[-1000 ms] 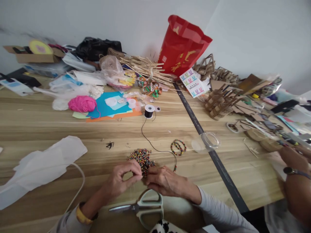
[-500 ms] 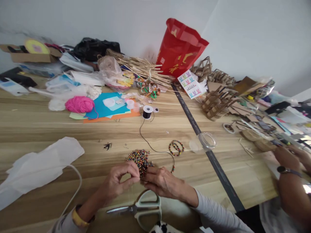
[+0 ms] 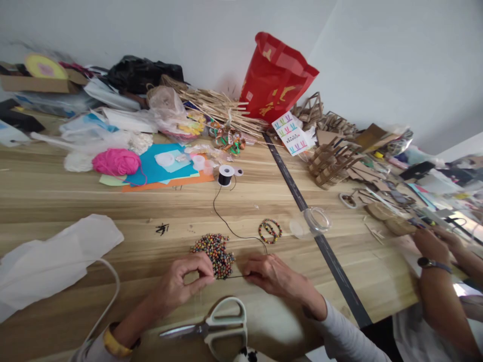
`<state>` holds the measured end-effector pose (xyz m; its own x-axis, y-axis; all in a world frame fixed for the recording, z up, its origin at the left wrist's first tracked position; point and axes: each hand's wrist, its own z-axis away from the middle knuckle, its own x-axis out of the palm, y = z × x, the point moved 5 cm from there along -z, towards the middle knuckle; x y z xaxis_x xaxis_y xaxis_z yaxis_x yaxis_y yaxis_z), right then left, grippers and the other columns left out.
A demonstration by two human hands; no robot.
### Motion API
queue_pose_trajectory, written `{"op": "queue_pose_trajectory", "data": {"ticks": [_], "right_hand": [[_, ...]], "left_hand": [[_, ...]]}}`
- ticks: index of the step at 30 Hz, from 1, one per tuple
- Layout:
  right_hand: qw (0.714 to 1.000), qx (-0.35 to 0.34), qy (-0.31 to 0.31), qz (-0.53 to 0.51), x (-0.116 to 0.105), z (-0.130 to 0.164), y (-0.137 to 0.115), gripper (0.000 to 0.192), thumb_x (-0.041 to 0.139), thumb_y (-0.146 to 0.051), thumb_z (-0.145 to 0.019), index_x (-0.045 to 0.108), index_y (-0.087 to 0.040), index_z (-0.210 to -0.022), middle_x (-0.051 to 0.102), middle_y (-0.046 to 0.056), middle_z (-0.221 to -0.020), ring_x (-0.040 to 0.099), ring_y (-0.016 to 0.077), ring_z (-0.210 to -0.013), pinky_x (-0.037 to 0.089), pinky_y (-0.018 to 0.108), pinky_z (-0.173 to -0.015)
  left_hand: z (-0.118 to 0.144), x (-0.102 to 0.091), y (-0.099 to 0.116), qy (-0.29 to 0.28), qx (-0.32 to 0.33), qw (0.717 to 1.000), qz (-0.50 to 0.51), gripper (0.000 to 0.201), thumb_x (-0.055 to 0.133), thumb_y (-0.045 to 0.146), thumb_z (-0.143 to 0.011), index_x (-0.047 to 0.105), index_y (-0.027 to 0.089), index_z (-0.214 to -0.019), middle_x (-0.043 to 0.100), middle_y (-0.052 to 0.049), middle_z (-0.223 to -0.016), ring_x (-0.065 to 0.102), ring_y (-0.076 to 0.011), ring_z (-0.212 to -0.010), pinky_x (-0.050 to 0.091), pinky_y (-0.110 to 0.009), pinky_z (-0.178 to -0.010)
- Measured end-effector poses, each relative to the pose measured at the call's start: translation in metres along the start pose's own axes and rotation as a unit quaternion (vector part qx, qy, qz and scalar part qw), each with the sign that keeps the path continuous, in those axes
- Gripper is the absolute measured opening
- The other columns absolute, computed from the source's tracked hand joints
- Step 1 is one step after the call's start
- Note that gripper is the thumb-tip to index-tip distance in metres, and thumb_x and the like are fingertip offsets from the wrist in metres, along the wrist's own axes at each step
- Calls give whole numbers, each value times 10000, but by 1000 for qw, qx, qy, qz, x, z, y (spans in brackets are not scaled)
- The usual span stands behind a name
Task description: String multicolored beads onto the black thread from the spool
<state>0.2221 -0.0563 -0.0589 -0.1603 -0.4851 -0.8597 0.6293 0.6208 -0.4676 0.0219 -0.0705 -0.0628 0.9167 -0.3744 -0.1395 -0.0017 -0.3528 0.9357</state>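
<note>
My left hand [image 3: 190, 276] is pinched closed on one end of a thin black cord [image 3: 231, 277]. A short stretch of that cord runs taut to my right hand [image 3: 270, 274], whose fingers are closed round it. Just beyond, a heap of small multicoloured beads [image 3: 216, 254] lies on the table. From the right hand the cord loops back to a white-flanged spool of black cord [image 3: 225, 176]. Two beaded bracelets [image 3: 270, 231] lie beyond the right hand. Scissors with pale handles [image 3: 226, 322] rest on the table nearer to me.
Black cord scraps [image 3: 162, 229] lie left of the beads. Pink yarn [image 3: 116, 162] and coloured paper [image 3: 156, 166] sit farther back, before a red bag [image 3: 277, 78]. Woven baskets [image 3: 328, 163] stand at right, near another person's hands [image 3: 433, 246]. A white cloth-like sheet [image 3: 64, 261] lies left.
My right hand has moved right, away from the left, so the cord between them now shows stretched. My left hand keeps its pinch. The whole view has shifted slightly.
</note>
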Motion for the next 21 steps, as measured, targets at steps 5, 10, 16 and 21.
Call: {"op": "queue_pose_trajectory", "data": {"ticks": [5,10,16,21], "right_hand": [[1000,14,2,-27,-10,0,1,100,597,-226,-857,624,-173,-937,615,23,-806,558,129,-691,373,217,-605],[982,-41,76,-168,-15,-16,-24,245,656,-286,-821,572,-162,-1015,581,32,-860,536,108,-656,402,197,-583],[958,-73,149,-236,5,-38,-50,251,645,-270,-822,492,-177,-998,523,-22,-738,491,92,-594,374,180,-537],[939,-104,251,-211,9,-43,-47,98,556,-238,-884,511,-167,-834,521,-14,-684,466,90,-577,365,181,-531]], "left_hand": [[-1,1,0,-4,14,1000,-25,117,605,108,-797,622,136,-684,622,-40,-683,596,-131,-647,469,-217,-621],[-1,1,1,3,21,998,-56,123,595,98,-802,621,126,-684,617,-39,-693,601,-129,-665,473,-211,-638],[-1,-2,-1,28,13,994,-109,113,590,113,-813,636,121,-710,617,-42,-708,605,-137,-680,475,-214,-646],[-1,-4,-5,22,-5,992,-122,137,583,141,-816,638,122,-692,617,-39,-687,600,-142,-664,474,-216,-635]]}}
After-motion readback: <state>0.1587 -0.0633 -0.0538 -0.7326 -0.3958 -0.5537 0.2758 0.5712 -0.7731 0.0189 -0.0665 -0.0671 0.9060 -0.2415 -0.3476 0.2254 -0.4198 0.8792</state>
